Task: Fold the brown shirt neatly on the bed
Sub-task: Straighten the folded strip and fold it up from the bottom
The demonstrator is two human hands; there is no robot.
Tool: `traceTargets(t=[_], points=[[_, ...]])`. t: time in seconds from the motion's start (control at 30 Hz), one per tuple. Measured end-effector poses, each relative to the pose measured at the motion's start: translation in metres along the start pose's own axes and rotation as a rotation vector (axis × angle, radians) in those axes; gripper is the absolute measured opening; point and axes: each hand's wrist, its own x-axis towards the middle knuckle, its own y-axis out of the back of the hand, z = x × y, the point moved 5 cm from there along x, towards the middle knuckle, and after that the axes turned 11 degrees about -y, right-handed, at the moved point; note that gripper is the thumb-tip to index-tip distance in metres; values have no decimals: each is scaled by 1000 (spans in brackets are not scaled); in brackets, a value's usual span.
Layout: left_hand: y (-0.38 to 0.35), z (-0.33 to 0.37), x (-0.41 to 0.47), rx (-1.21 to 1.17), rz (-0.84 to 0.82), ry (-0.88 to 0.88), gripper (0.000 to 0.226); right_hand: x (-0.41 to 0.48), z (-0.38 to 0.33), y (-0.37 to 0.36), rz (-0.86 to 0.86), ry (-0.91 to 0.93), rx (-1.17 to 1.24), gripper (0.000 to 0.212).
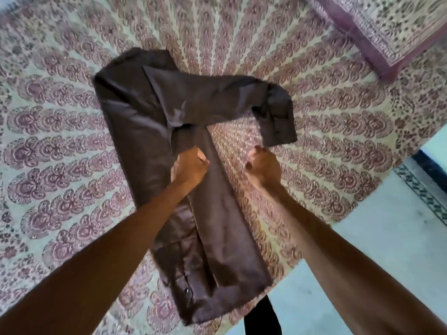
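The brown shirt (142, 131) lies flat on the bed (60, 146) as a long narrow strip running from the far left toward the near edge. One sleeve (217, 95) stretches out to the right, and its cuff end bends back toward me. My left hand (189, 165) rests on the shirt's right folded edge with its fingers curled shut; whether it pinches the fabric I cannot tell. My right hand (264, 163) hovers over the bedsheet just right of the shirt and below the cuff, fingers curled, holding nothing.
The bed wears a cream sheet with a maroon floral print. A matching pillow (391, 25) lies at the far right corner. The bed's edge runs along the right, with pale floor (387, 238) beyond it and a dark patterned border strip.
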Motion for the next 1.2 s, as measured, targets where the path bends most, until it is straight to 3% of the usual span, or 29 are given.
traceTargets(t=[0.1, 0.17, 0.23, 0.37, 0.43, 0.5, 0.57, 0.63, 0.73, 0.97, 1.07, 1.2], points=[[-16, 18, 48, -249, 18, 124, 14, 56, -1, 15, 148, -85, -3, 53], [-27, 16, 77, -468, 71, 259, 27, 82, 4, 22, 149, -207, 28, 65], [-33, 8, 98, -703, 171, 406, 36, 105, 9, 24, 116, -290, 38, 90], [-30, 9, 118, -1027, 270, 503, 30, 131, 20, 20, 178, -395, 158, 113], [-24, 1, 126, -1053, 278, 549, 62, 136, 25, 23, 228, -461, 242, 106], [-14, -10, 129, -998, 328, 593, 77, 139, 31, 21, 197, -494, 282, 82], [0, -12, 125, -1023, 401, 606, 67, 134, 29, 18, 149, -435, 336, 48], [13, -18, 119, -1163, 543, 646, 49, 117, 19, 20, 141, -310, 477, 28], [33, -29, 108, -1345, 626, 654, 47, 76, -4, 25, 23, -230, 689, 24], [85, -41, 84, -1417, 496, 497, 47, -30, -54, 32, -550, -219, 1109, 17], [88, -53, 67, -1337, 414, 478, 47, -72, -45, 14, -607, -231, 856, 17], [63, -67, 30, -1066, 150, 611, 49, -112, 1, -41, -620, -424, 524, 22]])
